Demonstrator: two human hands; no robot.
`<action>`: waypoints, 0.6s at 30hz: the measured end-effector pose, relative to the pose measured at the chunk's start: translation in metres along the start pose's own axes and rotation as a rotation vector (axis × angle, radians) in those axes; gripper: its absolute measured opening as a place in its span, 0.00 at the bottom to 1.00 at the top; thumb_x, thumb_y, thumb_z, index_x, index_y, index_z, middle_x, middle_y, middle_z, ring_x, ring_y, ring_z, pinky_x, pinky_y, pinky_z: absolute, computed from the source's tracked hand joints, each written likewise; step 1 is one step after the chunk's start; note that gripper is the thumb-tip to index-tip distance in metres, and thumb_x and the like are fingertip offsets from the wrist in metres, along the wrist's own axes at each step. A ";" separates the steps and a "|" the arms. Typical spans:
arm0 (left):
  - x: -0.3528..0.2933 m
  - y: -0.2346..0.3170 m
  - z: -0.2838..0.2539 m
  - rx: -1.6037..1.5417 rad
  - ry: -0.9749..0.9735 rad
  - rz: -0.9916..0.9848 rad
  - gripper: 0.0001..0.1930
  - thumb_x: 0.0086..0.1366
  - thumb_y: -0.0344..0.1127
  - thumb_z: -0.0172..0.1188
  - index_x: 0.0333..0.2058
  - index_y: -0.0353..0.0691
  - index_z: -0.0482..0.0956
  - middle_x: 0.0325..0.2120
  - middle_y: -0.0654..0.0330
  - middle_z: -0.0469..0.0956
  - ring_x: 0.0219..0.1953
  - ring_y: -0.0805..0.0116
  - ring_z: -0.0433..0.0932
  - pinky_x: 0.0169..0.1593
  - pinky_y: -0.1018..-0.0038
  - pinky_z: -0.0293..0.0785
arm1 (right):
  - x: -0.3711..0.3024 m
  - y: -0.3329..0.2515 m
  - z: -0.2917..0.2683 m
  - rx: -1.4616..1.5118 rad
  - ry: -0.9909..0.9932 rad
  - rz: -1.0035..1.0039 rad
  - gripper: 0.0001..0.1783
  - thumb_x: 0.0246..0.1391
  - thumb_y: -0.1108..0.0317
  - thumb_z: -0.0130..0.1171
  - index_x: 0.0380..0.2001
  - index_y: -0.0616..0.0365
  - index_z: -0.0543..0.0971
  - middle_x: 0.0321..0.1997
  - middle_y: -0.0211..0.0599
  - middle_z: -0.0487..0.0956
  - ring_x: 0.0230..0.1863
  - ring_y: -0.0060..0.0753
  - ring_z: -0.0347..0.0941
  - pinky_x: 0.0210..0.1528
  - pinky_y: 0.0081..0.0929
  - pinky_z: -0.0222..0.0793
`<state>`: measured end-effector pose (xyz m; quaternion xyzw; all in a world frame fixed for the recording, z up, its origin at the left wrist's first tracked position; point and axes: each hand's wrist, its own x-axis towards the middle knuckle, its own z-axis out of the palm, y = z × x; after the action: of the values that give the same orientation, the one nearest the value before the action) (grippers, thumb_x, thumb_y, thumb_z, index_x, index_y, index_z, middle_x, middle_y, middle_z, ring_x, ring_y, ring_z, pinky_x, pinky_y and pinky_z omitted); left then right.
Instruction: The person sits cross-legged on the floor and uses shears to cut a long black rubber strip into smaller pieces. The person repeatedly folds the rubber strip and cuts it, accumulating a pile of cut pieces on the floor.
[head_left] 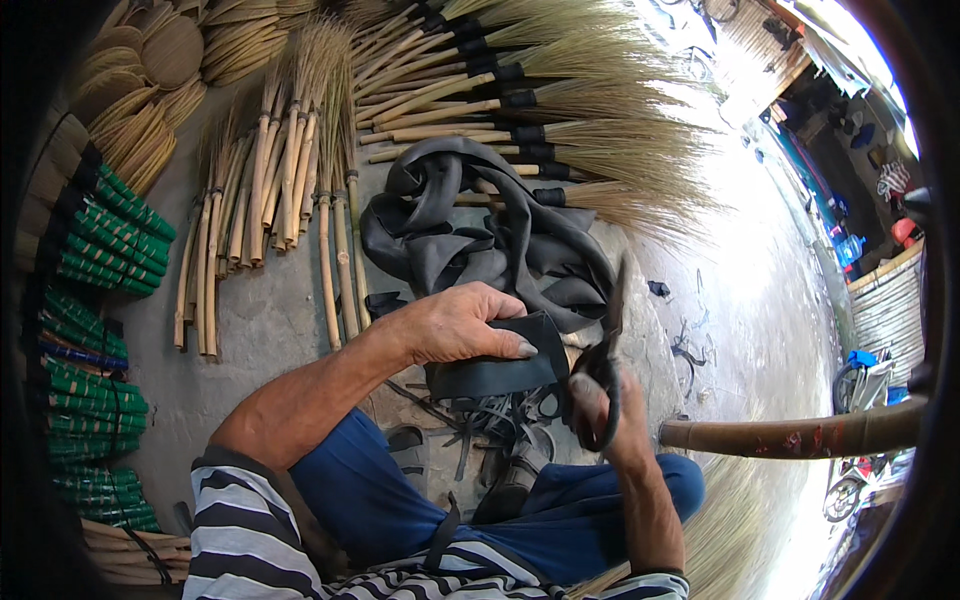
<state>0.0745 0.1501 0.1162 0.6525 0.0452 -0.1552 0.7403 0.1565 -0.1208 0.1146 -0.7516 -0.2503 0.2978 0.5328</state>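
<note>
My left hand grips a folded piece of black rubber sheet, thumb on top and fingers hidden beneath. In my right hand is a pair of dark scissors, its blades pointing away from me, just right of the sheet's edge. Whether the blades are apart cannot be made out. Beyond both hands lies a loose heap of long, wide black rubber strip, looped and twisted on the ground. Thin black rubber offcuts are scattered below the sheet, between my sandalled feet.
Grass brooms with black bindings lie in a row at the far side. Bundled bamboo-handled brooms rest left of them. Green-wrapped bundles are stacked along the left. A bamboo pole juts in from the right near my knee.
</note>
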 end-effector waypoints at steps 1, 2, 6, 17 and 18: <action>0.000 0.001 0.002 -0.010 -0.014 -0.021 0.15 0.68 0.36 0.73 0.47 0.32 0.85 0.35 0.65 0.86 0.35 0.81 0.81 0.42 0.80 0.79 | 0.005 -0.002 -0.001 -0.014 0.073 -0.009 0.24 0.65 0.47 0.66 0.33 0.59 0.76 0.25 0.26 0.74 0.26 0.20 0.71 0.28 0.24 0.66; 0.001 0.002 0.004 -0.021 -0.030 -0.041 0.15 0.68 0.36 0.73 0.47 0.33 0.85 0.35 0.65 0.86 0.35 0.81 0.81 0.42 0.80 0.79 | 0.006 -0.004 -0.004 0.030 0.101 -0.023 0.22 0.64 0.50 0.66 0.33 0.59 0.77 0.27 0.28 0.75 0.29 0.22 0.72 0.32 0.26 0.68; 0.005 0.004 0.019 -0.030 -0.095 -0.005 0.14 0.68 0.36 0.73 0.46 0.34 0.85 0.34 0.66 0.85 0.34 0.82 0.80 0.42 0.80 0.78 | 0.008 -0.008 -0.002 0.075 0.090 -0.095 0.18 0.63 0.54 0.65 0.36 0.60 0.79 0.27 0.27 0.76 0.29 0.19 0.71 0.31 0.23 0.65; 0.016 -0.007 0.039 -0.208 -0.145 0.045 0.18 0.72 0.44 0.69 0.50 0.35 0.85 0.36 0.66 0.86 0.34 0.82 0.81 0.39 0.82 0.80 | 0.011 -0.052 -0.033 -0.634 0.357 -0.532 0.07 0.56 0.72 0.64 0.34 0.61 0.75 0.26 0.38 0.75 0.27 0.30 0.73 0.33 0.33 0.71; 0.017 -0.009 0.042 -0.219 -0.147 0.045 0.18 0.72 0.44 0.69 0.50 0.35 0.85 0.37 0.66 0.86 0.35 0.82 0.81 0.41 0.81 0.81 | 0.016 -0.063 -0.043 -0.803 0.435 -0.629 0.09 0.55 0.72 0.64 0.32 0.60 0.72 0.24 0.41 0.73 0.26 0.34 0.72 0.32 0.35 0.69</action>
<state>0.0826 0.1051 0.1094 0.5556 -0.0070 -0.1801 0.8117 0.1949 -0.1183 0.1829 -0.8289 -0.4406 -0.1565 0.3070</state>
